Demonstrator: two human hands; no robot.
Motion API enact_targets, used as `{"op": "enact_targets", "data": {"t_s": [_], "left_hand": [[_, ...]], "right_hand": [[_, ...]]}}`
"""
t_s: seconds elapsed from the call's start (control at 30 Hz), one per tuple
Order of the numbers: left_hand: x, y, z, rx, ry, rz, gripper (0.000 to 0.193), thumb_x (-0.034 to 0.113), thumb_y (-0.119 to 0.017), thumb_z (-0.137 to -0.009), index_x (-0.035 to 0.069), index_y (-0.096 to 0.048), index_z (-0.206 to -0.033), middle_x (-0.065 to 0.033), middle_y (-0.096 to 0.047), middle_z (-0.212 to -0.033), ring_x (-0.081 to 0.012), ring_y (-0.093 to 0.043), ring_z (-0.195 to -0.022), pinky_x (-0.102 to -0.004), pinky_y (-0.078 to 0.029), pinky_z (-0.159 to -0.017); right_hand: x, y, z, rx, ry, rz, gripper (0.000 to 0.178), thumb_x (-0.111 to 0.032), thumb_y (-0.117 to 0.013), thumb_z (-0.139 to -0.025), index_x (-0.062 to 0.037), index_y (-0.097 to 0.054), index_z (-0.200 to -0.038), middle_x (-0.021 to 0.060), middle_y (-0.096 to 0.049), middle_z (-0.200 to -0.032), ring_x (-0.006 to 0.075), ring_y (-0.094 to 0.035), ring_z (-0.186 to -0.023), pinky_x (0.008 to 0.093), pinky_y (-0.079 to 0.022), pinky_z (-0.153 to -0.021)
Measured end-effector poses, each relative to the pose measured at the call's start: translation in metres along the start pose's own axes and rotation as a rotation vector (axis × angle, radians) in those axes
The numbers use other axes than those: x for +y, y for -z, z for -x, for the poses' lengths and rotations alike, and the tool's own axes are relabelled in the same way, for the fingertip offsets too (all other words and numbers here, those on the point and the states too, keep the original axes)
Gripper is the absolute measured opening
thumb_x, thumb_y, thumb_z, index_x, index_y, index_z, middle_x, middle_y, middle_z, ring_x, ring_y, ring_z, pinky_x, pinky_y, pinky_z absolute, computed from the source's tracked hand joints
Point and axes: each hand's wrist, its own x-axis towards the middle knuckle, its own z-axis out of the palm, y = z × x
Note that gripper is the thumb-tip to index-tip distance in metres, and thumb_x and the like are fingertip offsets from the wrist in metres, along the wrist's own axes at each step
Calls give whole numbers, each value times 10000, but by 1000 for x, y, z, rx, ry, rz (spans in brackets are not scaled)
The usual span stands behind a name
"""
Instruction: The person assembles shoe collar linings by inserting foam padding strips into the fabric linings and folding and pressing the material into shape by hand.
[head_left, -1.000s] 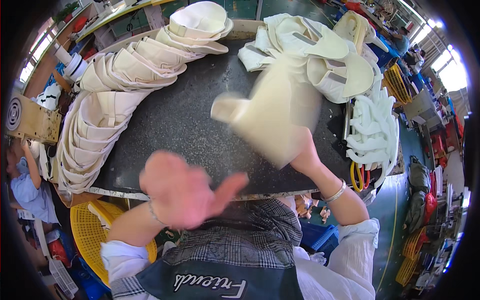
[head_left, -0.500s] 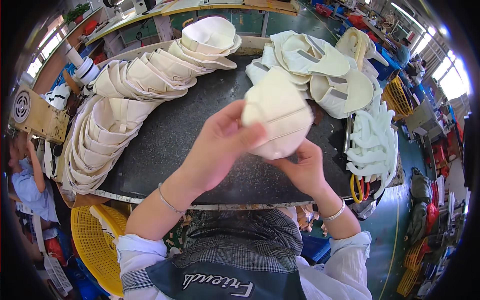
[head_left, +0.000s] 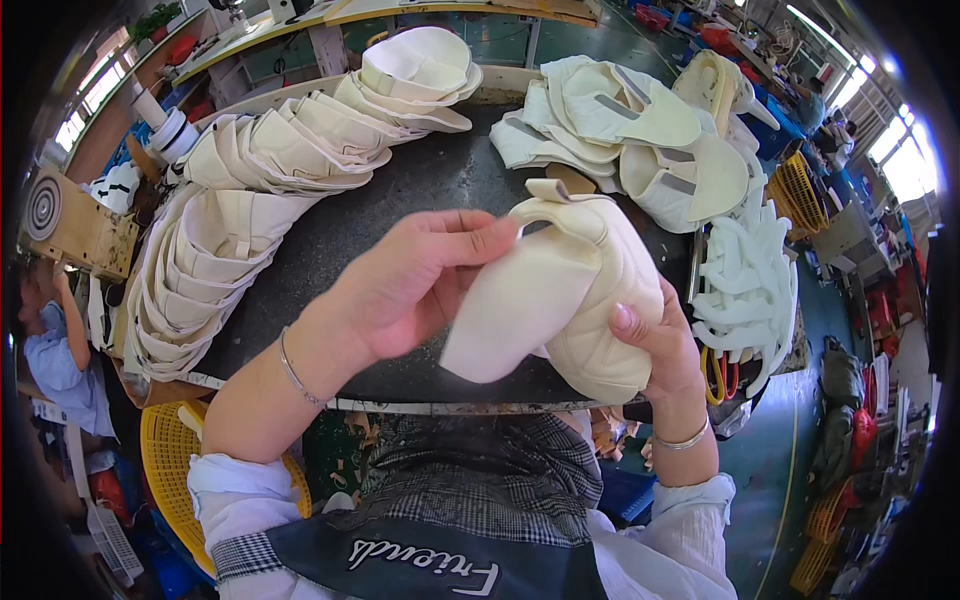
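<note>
A cream quilted shoe upper (head_left: 615, 300) is up over the dark worktable (head_left: 420, 180), tilted, with its smooth broad flap (head_left: 520, 305) facing left and down. My left hand (head_left: 420, 275) pinches the rim of its opening between thumb and fingers. From the right, my right hand (head_left: 665, 345) wraps the stitched side, thumb on top; its other fingers are hidden behind the upper. At the table's left, similar cream uppers (head_left: 245, 225) stand nested in a curved row. More pale uppers with grey strips (head_left: 640, 110) lie piled at the back right.
White foam-like strips (head_left: 745, 285) hang at the table's right edge, above yellow- and red-handled scissors (head_left: 715, 375). A yellow basket (head_left: 170, 470) stands below the table's left corner. Beyond the left edge is a wooden box (head_left: 75, 225); a person's arm (head_left: 70, 320) shows below it.
The upper has turned over from its flat seamed side, so its opening and flap now show. It has come lower and nearer; my left hand has moved to its rim and my right hand to its side.
</note>
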Motion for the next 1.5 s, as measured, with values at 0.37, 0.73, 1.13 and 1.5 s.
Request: {"op": "enact_targets", "data": {"t_s": [0.37,0.73,1.13,1.5], "left_hand": [[-14,-8,20,44,60,-143,246,178,-674,-883,24,-604,-1062,-38,-649,-986,-120,-625,-894,-271,-494,-815],[-21,0,-22,341,-1120,-1025,35,25,-656,-856,20,-635,-884,-55,-663,-703,-52,-577,-604,-224,-462,-540],[-32,18,-51,282,-979,-1020,137,110,-708,-845,-13,-720,-903,-58,-707,-765,-72,-638,-666,-201,-501,-585],[-30,18,-37,169,-173,-342,159,107,-672,-867,34,-640,-1005,-41,-678,-809,-82,-632,-680,-227,-510,-612]], "right_hand": [[7,-5,-2,93,151,-49,419,-52,-601,-901,18,-477,-1295,152,-608,-1195,253,-630,-1052,390,-530,-897],[40,0,12,52,24,-214,458,-193,-564,-951,37,-432,-1324,177,-582,-1228,269,-605,-1104,408,-513,-937],[66,7,0,64,-46,-462,505,-216,-568,-945,25,-392,-1352,186,-551,-1267,293,-592,-1126,427,-511,-947],[57,13,1,153,-5,-246,608,-125,-614,-897,39,-313,-1399,189,-538,-1277,297,-599,-1111,412,-526,-913]]}}
